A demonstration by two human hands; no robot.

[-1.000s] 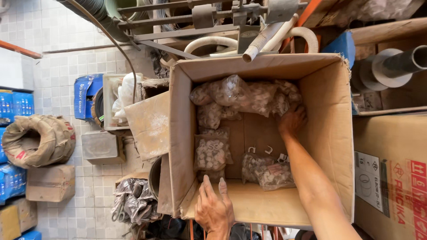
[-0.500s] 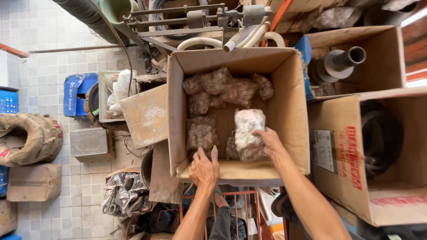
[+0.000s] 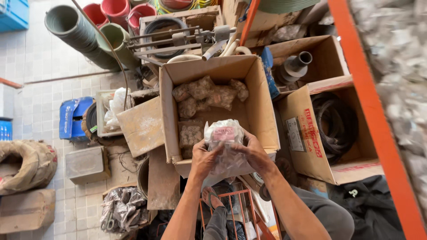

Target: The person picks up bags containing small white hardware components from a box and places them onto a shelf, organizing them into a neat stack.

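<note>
1. Open brown cardboard box (image 3: 260,104), flaps spread, sitting among pipes and cartons; more dusty clear bags of small metal parts (image 3: 209,94) packed against its far wall.
2. Clear plastic bag of small parts with a pink label (image 3: 224,142), lifted above the box's near edge, clasped between both hands.
3. Left hand (image 3: 203,159) gripping the bag's left side, right hand (image 3: 254,153) wrapped round its right.
4. Best supported from beneath, judging by the thin, sagging film; fingers spread wide, label kept upward.
</note>
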